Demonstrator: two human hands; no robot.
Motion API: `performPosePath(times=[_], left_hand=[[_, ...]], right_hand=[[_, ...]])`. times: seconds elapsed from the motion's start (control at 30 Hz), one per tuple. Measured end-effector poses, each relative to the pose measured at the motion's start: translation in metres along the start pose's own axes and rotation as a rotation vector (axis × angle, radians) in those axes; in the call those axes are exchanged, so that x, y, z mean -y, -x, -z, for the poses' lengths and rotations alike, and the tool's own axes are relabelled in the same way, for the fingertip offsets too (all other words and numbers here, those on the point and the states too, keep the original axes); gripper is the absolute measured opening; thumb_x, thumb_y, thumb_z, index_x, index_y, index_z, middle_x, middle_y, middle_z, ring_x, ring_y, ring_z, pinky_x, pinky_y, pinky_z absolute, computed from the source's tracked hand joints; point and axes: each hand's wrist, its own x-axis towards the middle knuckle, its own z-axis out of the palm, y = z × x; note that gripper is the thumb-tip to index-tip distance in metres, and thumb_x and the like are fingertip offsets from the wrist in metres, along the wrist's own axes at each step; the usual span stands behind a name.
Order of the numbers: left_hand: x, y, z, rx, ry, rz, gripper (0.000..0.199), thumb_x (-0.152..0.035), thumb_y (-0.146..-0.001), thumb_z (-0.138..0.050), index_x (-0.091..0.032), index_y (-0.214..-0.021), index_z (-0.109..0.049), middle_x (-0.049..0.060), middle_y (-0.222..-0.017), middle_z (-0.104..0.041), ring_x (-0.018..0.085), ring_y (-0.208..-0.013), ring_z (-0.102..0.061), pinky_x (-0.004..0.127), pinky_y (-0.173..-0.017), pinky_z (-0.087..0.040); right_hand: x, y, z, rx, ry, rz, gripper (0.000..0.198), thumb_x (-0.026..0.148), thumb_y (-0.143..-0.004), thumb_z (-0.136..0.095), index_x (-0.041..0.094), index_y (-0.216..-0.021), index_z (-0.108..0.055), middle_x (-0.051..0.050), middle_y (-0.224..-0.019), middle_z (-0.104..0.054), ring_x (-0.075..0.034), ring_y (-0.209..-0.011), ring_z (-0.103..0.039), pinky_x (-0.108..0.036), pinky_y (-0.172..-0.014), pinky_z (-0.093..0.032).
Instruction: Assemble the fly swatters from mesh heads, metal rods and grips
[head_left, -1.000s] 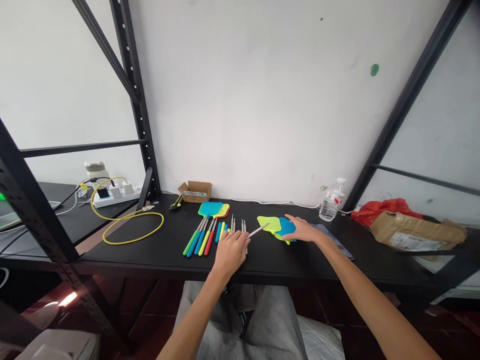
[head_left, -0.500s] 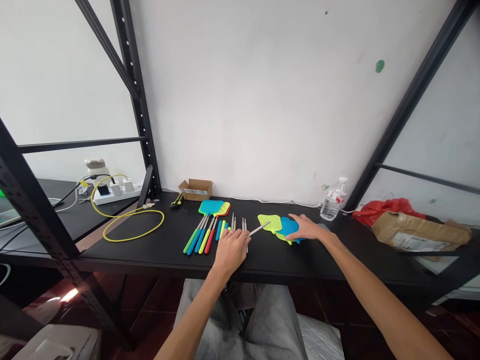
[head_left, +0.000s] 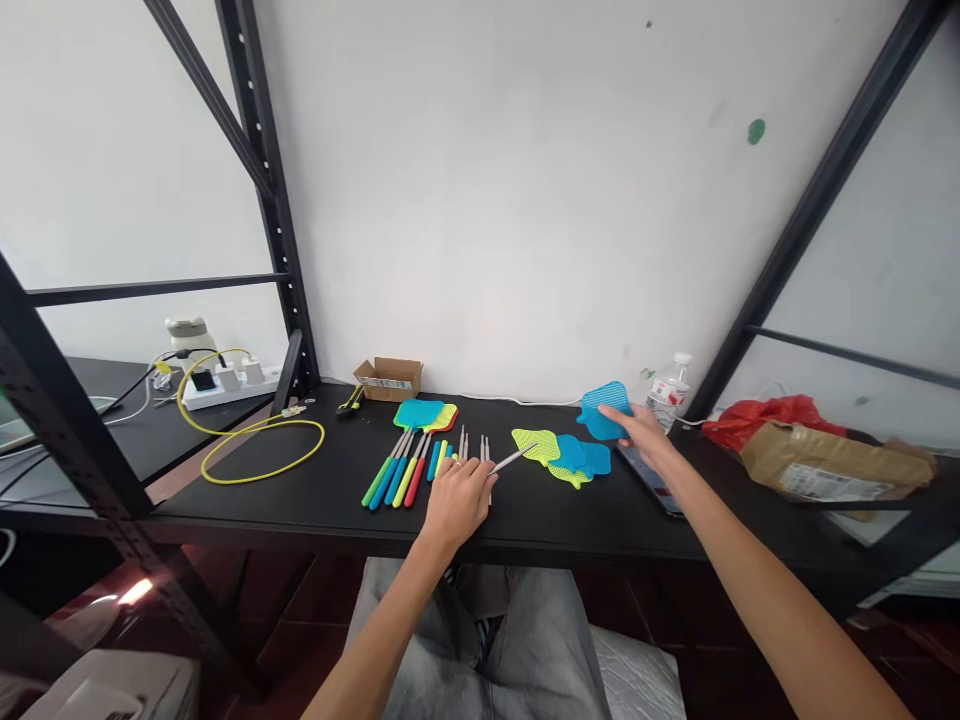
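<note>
My left hand (head_left: 457,503) is closed round a metal rod (head_left: 514,457) whose thin end points up and right. In my right hand (head_left: 643,436) a blue fly swatter head (head_left: 604,410) is pinched by its edge, raised off the table. Below it lie overlapping swatter heads, a yellow-green one (head_left: 534,446) and blue ones (head_left: 596,459). More metal rods (head_left: 486,452) lie beside my left hand, partly hidden by it. Left of them are loose blue and yellow handles (head_left: 437,460) and several whole fly swatters (head_left: 397,478) with green, blue, yellow and red handles.
A phone (head_left: 654,482) lies under my right forearm, near a water bottle (head_left: 670,390). Right of these are a red bag (head_left: 765,420) and a brown package (head_left: 832,462). A small cardboard box (head_left: 388,379) and a looped yellow cable (head_left: 262,478) are at left.
My right hand has lifted a blue swatter head from the overlapping group and moved it up and right. More of the phone shows. My left hand stays in place with the rod.
</note>
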Motion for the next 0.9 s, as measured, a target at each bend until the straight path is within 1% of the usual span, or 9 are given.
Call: performPosePath(times=[0.07,0.17,0.27,0.37,0.47,0.63,0.73,0.9], left_hand=[[0.0,0.0,0.001,0.004,0.003,0.001,0.025,-0.026,-0.1,-0.037,-0.02,-0.101,-0.06,0.003,-0.083,-0.064,0.019,-0.08,-0.059,0.034,-0.077,-0.036],[-0.001,0.0,0.001,0.008,0.005,0.0,0.025,-0.026,-0.1,-0.037,-0.02,-0.102,-0.06,0.003,-0.084,-0.064,0.019,-0.08,-0.059,0.034,-0.078,-0.037],[-0.002,0.0,0.0,0.008,-0.002,-0.007,0.025,-0.025,-0.1,-0.037,-0.021,-0.104,-0.061,0.003,-0.083,-0.064,0.019,-0.079,-0.059,0.034,-0.078,-0.037],[-0.001,0.001,-0.001,0.009,-0.007,-0.012,0.025,-0.023,-0.099,-0.038,-0.021,-0.106,-0.062,0.003,-0.083,-0.064,0.019,-0.079,-0.058,0.034,-0.079,-0.037],[-0.001,0.001,-0.002,0.008,-0.014,-0.012,0.025,-0.023,-0.099,-0.039,-0.022,-0.106,-0.062,0.003,-0.083,-0.063,0.019,-0.08,-0.058,0.034,-0.079,-0.036],[0.0,0.001,-0.001,0.006,-0.029,-0.001,0.024,-0.023,-0.098,-0.039,-0.022,-0.104,-0.063,0.003,-0.082,-0.062,0.019,-0.08,-0.056,0.034,-0.078,-0.036],[-0.001,0.001,-0.001,0.015,-0.036,0.0,0.024,-0.022,-0.098,-0.04,-0.022,-0.103,-0.063,0.003,-0.082,-0.062,0.019,-0.08,-0.056,0.034,-0.078,-0.035],[-0.001,0.0,0.0,0.034,-0.048,-0.009,0.026,-0.022,-0.098,-0.039,-0.023,-0.102,-0.064,0.004,-0.082,-0.061,0.019,-0.081,-0.055,0.034,-0.078,-0.035]], right_hand=[[0.001,0.007,-0.013,0.006,-0.144,-0.009,0.041,0.053,-0.066,-0.079,0.021,-0.088,-0.065,-0.005,-0.079,-0.066,-0.015,-0.059,-0.056,-0.02,-0.035,-0.032],[-0.005,0.022,-0.037,0.007,-0.297,-0.015,0.037,0.049,-0.067,-0.08,0.022,-0.087,-0.064,-0.001,-0.069,-0.062,-0.012,-0.052,-0.052,-0.02,-0.034,-0.031],[-0.016,0.041,-0.061,0.016,-0.384,0.003,0.039,0.049,-0.067,-0.08,0.022,-0.09,-0.063,0.002,-0.062,-0.056,-0.01,-0.047,-0.047,-0.019,-0.033,-0.027],[-0.026,0.056,-0.076,0.038,-0.426,0.02,0.039,0.049,-0.067,-0.08,0.02,-0.088,-0.062,0.004,-0.059,-0.049,-0.008,-0.045,-0.042,-0.018,-0.033,-0.024],[-0.032,0.064,-0.081,0.038,-0.449,0.018,0.039,0.048,-0.067,-0.081,0.019,-0.085,-0.061,0.005,-0.059,-0.047,-0.007,-0.046,-0.04,-0.018,-0.034,-0.024],[-0.041,0.07,-0.074,0.005,-0.526,-0.014,0.038,0.044,-0.066,-0.082,0.02,-0.084,-0.059,0.005,-0.061,-0.048,-0.008,-0.049,-0.041,-0.018,-0.035,-0.024],[-0.048,0.077,-0.071,-0.001,-0.546,-0.042,0.037,0.043,-0.067,-0.082,0.021,-0.085,-0.058,0.004,-0.065,-0.05,-0.009,-0.051,-0.043,-0.019,-0.036,-0.027],[-0.052,0.086,-0.072,-0.022,-0.556,-0.025,0.037,0.043,-0.067,-0.082,0.022,-0.085,-0.058,0.005,-0.066,-0.05,-0.008,-0.051,-0.043,-0.019,-0.037,-0.028]])
